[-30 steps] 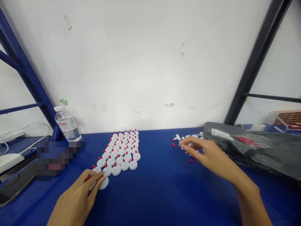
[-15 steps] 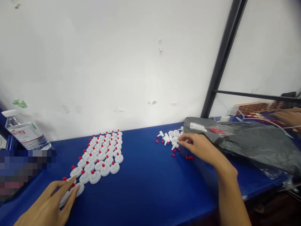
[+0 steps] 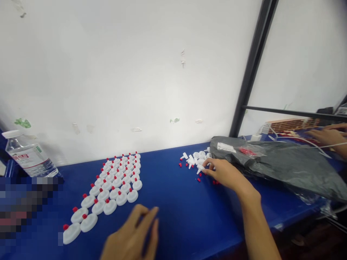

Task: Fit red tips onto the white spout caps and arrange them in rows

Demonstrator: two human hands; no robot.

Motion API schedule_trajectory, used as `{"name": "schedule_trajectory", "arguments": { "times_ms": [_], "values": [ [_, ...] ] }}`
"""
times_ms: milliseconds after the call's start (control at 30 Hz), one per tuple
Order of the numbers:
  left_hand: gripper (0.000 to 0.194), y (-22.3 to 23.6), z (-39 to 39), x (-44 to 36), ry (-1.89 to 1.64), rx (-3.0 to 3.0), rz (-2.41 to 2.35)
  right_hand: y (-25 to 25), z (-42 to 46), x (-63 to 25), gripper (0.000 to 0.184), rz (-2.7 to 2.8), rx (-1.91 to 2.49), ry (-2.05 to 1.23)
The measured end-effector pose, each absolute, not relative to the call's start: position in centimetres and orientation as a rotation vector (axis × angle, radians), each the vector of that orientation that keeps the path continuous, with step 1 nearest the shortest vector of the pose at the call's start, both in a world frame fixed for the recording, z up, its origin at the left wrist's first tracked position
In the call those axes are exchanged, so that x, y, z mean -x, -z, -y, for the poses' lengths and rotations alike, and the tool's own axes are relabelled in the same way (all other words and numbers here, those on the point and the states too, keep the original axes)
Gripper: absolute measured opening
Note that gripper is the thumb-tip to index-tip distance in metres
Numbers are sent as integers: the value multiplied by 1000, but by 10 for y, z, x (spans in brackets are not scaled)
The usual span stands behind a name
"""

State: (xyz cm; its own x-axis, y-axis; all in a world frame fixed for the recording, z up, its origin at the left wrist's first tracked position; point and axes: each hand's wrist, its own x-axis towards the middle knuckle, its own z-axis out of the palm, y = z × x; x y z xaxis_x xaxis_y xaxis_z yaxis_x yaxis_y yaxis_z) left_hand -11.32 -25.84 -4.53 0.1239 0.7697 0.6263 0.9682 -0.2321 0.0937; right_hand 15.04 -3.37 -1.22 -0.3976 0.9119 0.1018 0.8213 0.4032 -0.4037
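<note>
My left hand [image 3: 132, 233] hovers over the blue tabletop near its front, fingers apart and holding nothing. To its left stand rows of white round nozzle caps [image 3: 89, 222] with small red tips pointing up. On the right, my right hand [image 3: 226, 175] has thumb and index finger closed on the edge of a white nozzle cap [image 3: 200, 169] that bears no red tip. This cap lies at the front of a loose pile of white nozzle caps [image 3: 191, 159]. Small red tips [image 3: 198, 180] are scattered around the pile, some partly hidden by my right hand.
A clear bottle [image 3: 31, 155] with a white lid stands at the far left. Right of the pile lies a dark grey plastic bag [image 3: 282, 159] with a small clear bag of red pieces on it. A black metal frame [image 3: 249, 79] rises behind. Another person's hand [image 3: 329, 135] is at far right.
My left hand has left the nearest white caps in the rows and moved right over the table. My right hand has shifted slightly down and left at the pile.
</note>
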Motion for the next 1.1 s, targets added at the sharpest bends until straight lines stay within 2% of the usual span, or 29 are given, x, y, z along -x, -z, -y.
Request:
{"name": "schedule_trajectory", "arguments": {
  "times_ms": [133,233,367,500,667,900,1100],
  "values": [
    [26,40,209,51,482,2470,1636,14,36,-147,6,2387,1459,-405],
    [25,37,174,30,280,2538,1658,13,36,-145,5,2401,1397,-406],
    [33,40,139,23,316,2465,1659,12,34,-145,10,2394,1260,-385],
    [25,45,121,20,331,2444,1701,9,34,-147,14,2304,1108,-365],
    [24,48,117,18,339,2443,1733,0,41,-145,17,2267,1089,-496],
    [28,48,111,29,526,2497,1843,-6,47,-142,20,2242,1083,-586],
    [18,44,134,58,1016,2561,1894,2,41,-145,20,2207,1043,-727]
  ]
}}
